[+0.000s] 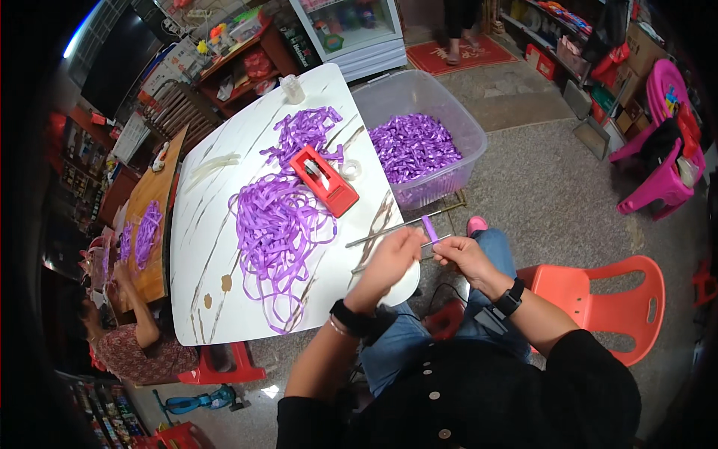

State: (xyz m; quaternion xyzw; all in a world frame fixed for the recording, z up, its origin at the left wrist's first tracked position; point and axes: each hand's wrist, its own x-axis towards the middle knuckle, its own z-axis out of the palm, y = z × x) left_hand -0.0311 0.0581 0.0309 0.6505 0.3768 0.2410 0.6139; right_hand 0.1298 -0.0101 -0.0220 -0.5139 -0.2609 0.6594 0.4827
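- Worktop point(224, 224): white, marbled, left of the person.
- Clear plastic bin point(464, 123): far right of the worktop, holding cut purple strips.
- Purple ribbon heap point(277, 221): loose on the worktop, well left of both hands.
- Red tape dispenser point(325, 181): on the heap's far edge.
- Left hand point(389, 262): fingers pinched shut on a thin rod point(381, 233); rod's long axis runs left-right.
- Right hand point(464, 254): grip closed on a short purple strip point(429, 228), upright, between both hands, nearer the right.

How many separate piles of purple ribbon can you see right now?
4: a big tangle mid-table, a smaller heap at the table's far end, a batch in the clear plastic bin, and one on the wooden table. More may be hidden.
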